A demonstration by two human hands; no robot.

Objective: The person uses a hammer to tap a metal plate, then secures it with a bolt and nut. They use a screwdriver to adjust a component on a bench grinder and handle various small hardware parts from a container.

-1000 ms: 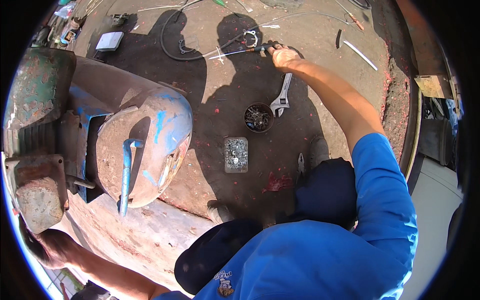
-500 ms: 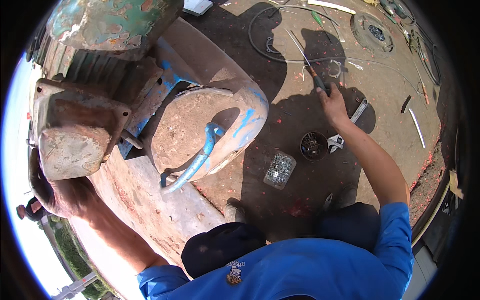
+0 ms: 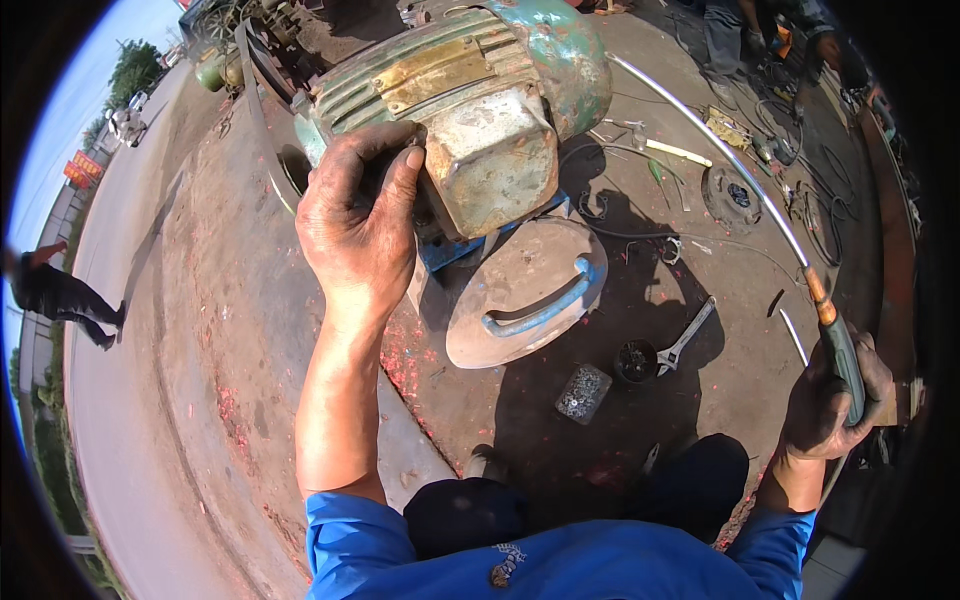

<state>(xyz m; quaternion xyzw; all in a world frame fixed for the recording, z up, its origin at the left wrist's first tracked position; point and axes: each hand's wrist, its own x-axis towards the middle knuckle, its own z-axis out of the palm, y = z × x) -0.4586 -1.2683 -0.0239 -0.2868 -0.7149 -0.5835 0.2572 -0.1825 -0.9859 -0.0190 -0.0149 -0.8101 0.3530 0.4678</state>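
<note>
A screwdriver [image 3: 846, 365] was gripped by the right hand [image 3: 815, 425]. The left hand [image 3: 358, 215] was seen near the motor [image 3: 500, 115]; its grip couldn't be told.

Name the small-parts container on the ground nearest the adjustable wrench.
The round dark bowl, right beside the adjustable wrench; the other, a rectangular tray, lies farther off.

Motor [image 3: 480, 110] — rough metal, screwdriver shaft [image 3: 739, 159] — glossy
</note>
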